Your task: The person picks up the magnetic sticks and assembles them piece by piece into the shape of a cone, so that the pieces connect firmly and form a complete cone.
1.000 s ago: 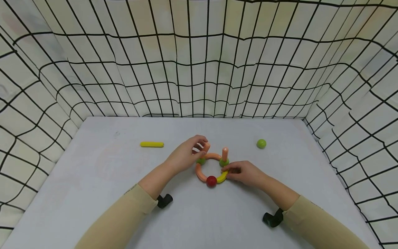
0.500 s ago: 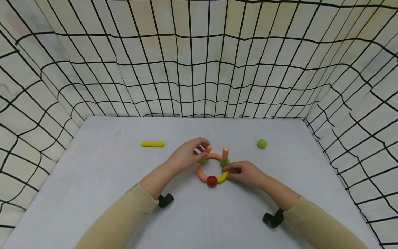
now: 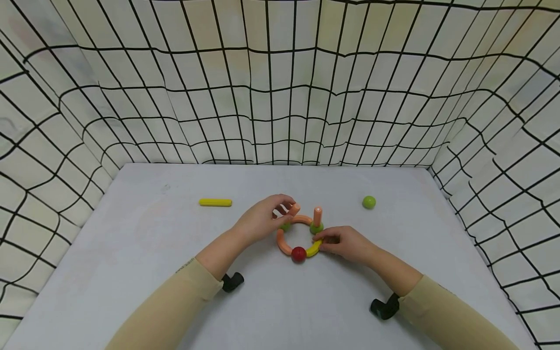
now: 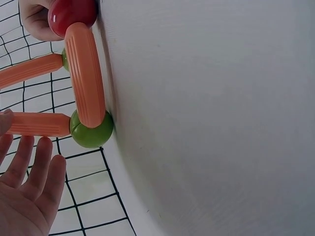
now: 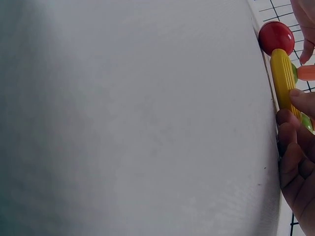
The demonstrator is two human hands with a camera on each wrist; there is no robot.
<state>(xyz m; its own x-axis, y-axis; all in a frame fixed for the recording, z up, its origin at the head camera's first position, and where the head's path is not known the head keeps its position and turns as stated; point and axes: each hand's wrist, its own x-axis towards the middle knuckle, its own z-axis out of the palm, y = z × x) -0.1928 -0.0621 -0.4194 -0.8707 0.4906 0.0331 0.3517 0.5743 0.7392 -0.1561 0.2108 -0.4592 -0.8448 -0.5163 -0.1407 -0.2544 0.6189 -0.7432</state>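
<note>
A ring of ribbed toy pieces lies on the table in the head view, joining a red ball [image 3: 299, 254], an orange curved rod [image 4: 86, 78], a yellow curved rod [image 5: 281, 73], a far orange curved rod [image 3: 302, 219] and two green balls. From the left green ball [image 4: 92, 132] rises a straight orange rod [image 4: 42, 124], tilted right. My left hand [image 3: 262, 218] pinches that rod near its top. My right hand [image 3: 347, 242] holds the yellow curved rod between thumb and fingers. A second straight orange rod [image 3: 317, 216] stands on the right green ball [image 3: 316, 228].
A straight yellow rod [image 3: 215, 202] lies at the back left of the white table [image 3: 280, 311]. Behind and right of the ring sits a loose green ball [image 3: 369, 202]. Black grid-lined white walls [image 3: 284, 104] enclose the back and both sides. Dark wrist devices [image 3: 384, 307] hang below the sleeves.
The orange rod in my left hand has leaned over to the right, and that hand has shifted slightly right and toward me. My right hand keeps its hold on the yellow curved rod.
</note>
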